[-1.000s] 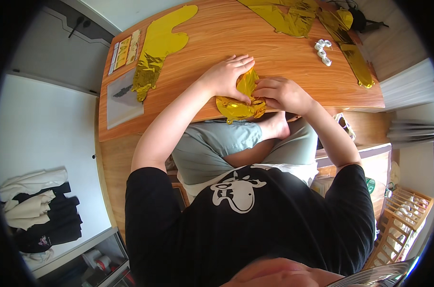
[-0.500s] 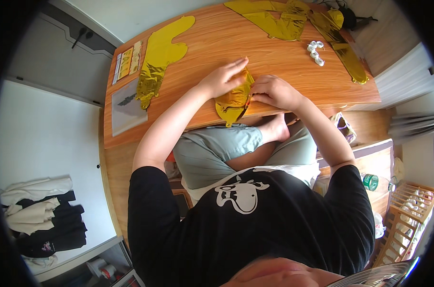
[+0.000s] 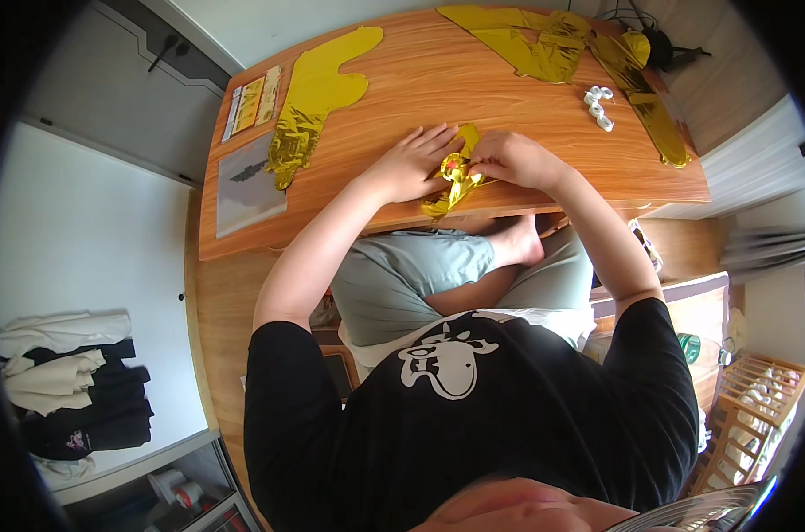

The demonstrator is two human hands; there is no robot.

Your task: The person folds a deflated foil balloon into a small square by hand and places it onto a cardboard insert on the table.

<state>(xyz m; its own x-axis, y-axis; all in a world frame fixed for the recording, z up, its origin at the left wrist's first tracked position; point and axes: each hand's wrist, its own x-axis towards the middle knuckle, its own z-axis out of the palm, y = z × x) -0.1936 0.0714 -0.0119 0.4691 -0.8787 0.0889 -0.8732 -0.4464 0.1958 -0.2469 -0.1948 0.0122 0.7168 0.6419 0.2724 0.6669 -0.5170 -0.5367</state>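
Gold foils: at least four on the desk (image 3: 376, 115); one crumpled gold foil (image 3: 457, 191) at its near edge, one flat gold foil (image 3: 318, 80) to the left of that crumpled piece and farther back, and, beyond it to the right, one broad gold foil (image 3: 549, 58) and one narrow gold foil (image 3: 646, 106), the two meeting at one end.
White rolls (image 3: 597, 112): four or five, bunched too closely to count surely, right of the crumpled gold foil and farther back.
Printed strip (image 3: 251, 105): one, yellow and white, far left of the crumpled gold foil.
Clear sheet (image 3: 243, 211): one, with a dark grey patch, left of the crumpled gold foil.
Crumpled piece: bunched between the two hands, touching the left thumb side and the right fingertips.
Left hand (image 3: 413, 167): palm down, fingers straight and slightly spread, grasping nothing, against the foil's left side.
Right hand (image 3: 519, 161): fingers bent, pinching the crumpled gold foil at its right side, knuckles up.
Forearms: left slants inward from the lower left, right from the lower right, both converging on the crumpled gold foil.
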